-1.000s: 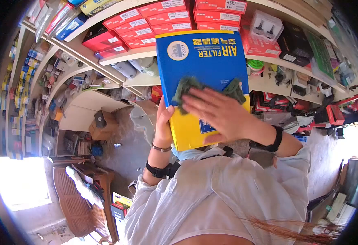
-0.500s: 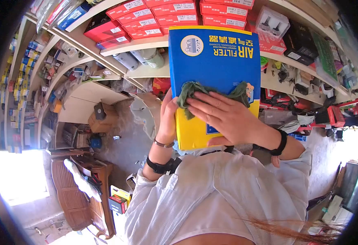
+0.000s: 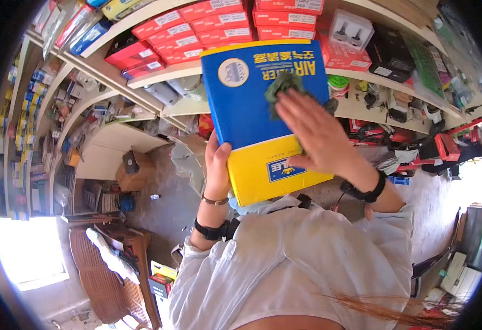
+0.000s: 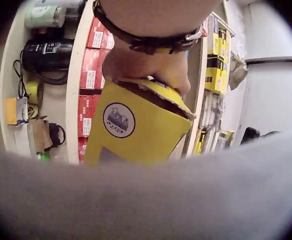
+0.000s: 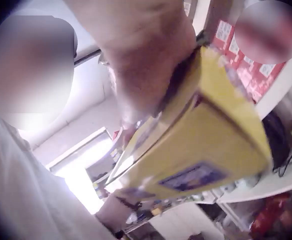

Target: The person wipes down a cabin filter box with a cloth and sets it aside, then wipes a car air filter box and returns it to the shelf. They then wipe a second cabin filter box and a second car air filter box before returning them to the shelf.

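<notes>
A blue and yellow air filter box [image 3: 238,118] is held up in front of the body, its printed face towards the head camera and its lettering upside down. My left hand [image 3: 217,170] grips the box's left edge, thumb along the side. With fingers extended, my right hand [image 3: 321,135] presses a crumpled green cloth [image 3: 285,85] on the blue part, over some of the AIR FILTER lettering. Part of the cloth is hidden under that hand. In the left wrist view, the box's yellow side [image 4: 151,137] shows a round picture and a worn edge.
Behind the box, a shelf [image 3: 189,71] carries stacked red boxes [image 3: 219,22], a clear case with bulbs [image 3: 351,30] and a black box [image 3: 389,52]. Small parts lie on the shelf below. A cardboard box [image 3: 133,173] and a brown wooden seat [image 3: 95,275] stand at the left.
My right hand and the green cloth have moved up the box face, from the blue-yellow border to the lettering. The left hand keeps its grip. The box shifted right in view, then back left.
</notes>
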`<state>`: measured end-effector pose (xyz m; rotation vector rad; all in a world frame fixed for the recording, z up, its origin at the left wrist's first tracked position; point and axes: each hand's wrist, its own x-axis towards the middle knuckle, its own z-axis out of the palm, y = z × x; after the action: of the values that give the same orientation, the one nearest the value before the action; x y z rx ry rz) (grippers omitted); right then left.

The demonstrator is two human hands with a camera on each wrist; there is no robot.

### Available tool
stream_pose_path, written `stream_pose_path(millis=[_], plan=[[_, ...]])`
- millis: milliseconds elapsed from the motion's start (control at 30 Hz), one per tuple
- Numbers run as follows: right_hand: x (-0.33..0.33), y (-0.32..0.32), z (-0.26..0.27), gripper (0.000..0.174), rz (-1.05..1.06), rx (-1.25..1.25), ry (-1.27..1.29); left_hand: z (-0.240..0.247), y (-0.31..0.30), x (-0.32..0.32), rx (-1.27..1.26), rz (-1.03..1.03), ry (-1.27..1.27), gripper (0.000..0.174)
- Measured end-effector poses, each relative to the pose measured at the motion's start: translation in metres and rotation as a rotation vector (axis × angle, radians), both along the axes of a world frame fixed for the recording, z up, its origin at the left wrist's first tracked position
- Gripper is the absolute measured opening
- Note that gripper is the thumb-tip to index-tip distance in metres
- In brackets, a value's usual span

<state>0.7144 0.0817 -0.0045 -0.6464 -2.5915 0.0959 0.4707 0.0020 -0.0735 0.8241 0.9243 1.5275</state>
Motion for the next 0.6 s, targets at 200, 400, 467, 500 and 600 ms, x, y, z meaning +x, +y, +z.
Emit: stream_pose_path(millis=[200, 400, 467, 500, 600], plan=[[-0.014, -0.055, -0.036, 0.092, 0.387, -0.209, -0.109, -0.02, 0.001, -0.01, -0.002, 0.114, -0.115, 0.066], [0.016, -0.004, -0.009, 0.084, 0.036, -0.042, -0.089, -0.03, -0.012, -0.029, 0.074, 0.08, -0.011, 0.084], [0.023, 0.014, -0.002, 0.083, -0.103, 0.045, -0.037, -0.034, -0.014, -0.033, 0.09, 0.023, -0.009, 0.086], [0.024, 0.022, -0.005, 0.081, -0.116, -0.138, 0.202, -0.039, -0.017, -0.036, 0.089, -0.029, -0.008, 0.088], [0.021, 0.021, -0.008, 0.074, -0.033, -0.545, 0.605, -0.054, -0.014, -0.036, 0.038, -0.083, -0.132, 0.089]])
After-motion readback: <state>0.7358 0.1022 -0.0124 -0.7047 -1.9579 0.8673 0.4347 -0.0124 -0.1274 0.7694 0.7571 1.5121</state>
